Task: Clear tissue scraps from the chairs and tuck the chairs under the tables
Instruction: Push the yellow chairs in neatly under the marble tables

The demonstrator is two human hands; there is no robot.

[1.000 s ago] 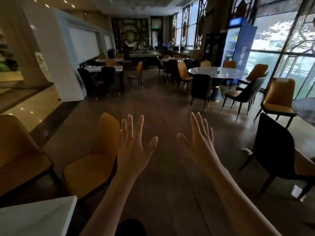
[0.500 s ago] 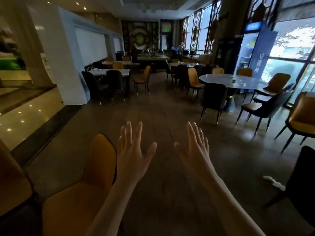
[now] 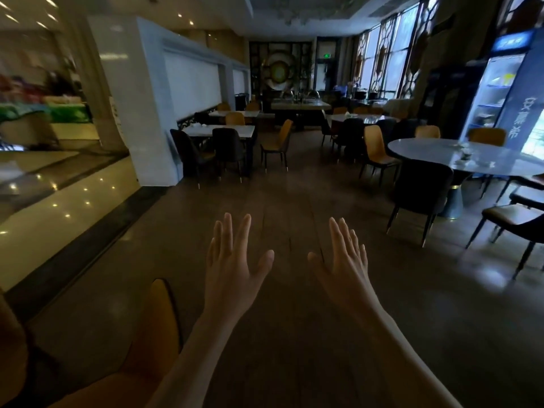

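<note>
Both of my arms reach forward over the dark floor. My left hand (image 3: 232, 260) and my right hand (image 3: 343, 260) have straight, spread fingers and hold nothing. An orange chair (image 3: 153, 334) stands just left of my left forearm, untouched. To the right, a dark chair (image 3: 424, 187) sits at a round table (image 3: 459, 157), and another dark chair (image 3: 518, 222) stands pulled out from it. Farther left, dark chairs (image 3: 226, 145) stand at a square table (image 3: 220, 130), with an orange chair (image 3: 279, 142) beside it. No tissue scrap shows on any seat.
A white partition wall (image 3: 153, 113) and a step to a glossy pale floor (image 3: 59, 207) border the aisle on the left. A lit drinks fridge (image 3: 494, 83) stands at the right. More tables and chairs fill the back of the room.
The view has moved forward and turned left along the aisle. The near chairs at the right and the white scrap on the floor have left view. Both hands stay spread.
</note>
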